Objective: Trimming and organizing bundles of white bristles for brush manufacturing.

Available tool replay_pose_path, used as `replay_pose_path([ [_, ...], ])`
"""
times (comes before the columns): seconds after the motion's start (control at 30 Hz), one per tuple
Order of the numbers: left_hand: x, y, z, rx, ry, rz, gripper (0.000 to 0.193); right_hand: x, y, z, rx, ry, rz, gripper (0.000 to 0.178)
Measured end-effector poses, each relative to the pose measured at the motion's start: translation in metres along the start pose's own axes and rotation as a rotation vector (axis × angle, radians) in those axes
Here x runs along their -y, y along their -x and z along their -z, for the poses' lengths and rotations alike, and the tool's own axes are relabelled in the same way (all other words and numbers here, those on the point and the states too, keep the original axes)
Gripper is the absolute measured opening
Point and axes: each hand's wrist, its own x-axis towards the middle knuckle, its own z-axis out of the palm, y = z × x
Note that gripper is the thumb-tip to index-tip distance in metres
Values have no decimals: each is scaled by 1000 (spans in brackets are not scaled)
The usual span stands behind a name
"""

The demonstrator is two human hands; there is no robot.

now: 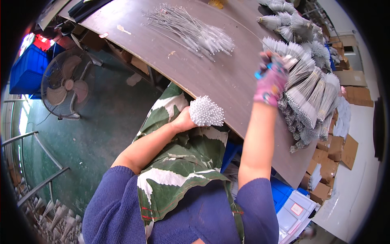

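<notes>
A thick bundle of thin wire tube brushes [206, 112] with white, knobbed bristle ends facing up is gripped in my bare left hand [185, 120], in front of my lap at the table edge. My right hand [272, 77], in a pink patterned glove, is raised over the table's right side, beside the stacked bundles of the same brushes [302, 101]. Motion blurs its fingers, so whether it holds anything is unclear. Loose brushes [195, 34] lie spread in a heap on the far part of the table.
The brown table [231, 87] runs diagonally from far left to near right. More brush bundles [288, 20] are stacked at its far right. A standing fan [69, 84] and blue crates [28, 69] are at left. Cardboard boxes [335, 148] and a clear-lidded bin [294, 211] are at right.
</notes>
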Motion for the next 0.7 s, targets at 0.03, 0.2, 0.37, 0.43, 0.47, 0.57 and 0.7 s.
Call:
replay_pose_path([
  [0.03, -4, -1, 2, 8, 191, 50, 41, -18, -10, -7, -1, -26, -67, 6],
  [0.2, 5, -4, 4, -82, 234, 66, 31, -67, -9, -35, 124, 211, -245, 10],
  [0.37, -3, -1, 2, -97, -122, -93, 27, -52, 41, 12, 224, 346, -243, 11],
  [0.43, -8, -3, 4, -108, -236, -189, 27, -44, 67, 43, 273, 428, -287, 19],
  [0.47, -14, -3, 4, -116, -343, -284, 26, -41, 81, 61, 275, 469, -315, 24],
  [0.57, -24, 4, 12, 23, -76, -43, 28, -43, 124, 101, 502, 347, -342, 44],
  [0.7, -29, 14, 8, -36, 270, 34, 29, -34, 174, 94, 639, 407, -208, 75],
])
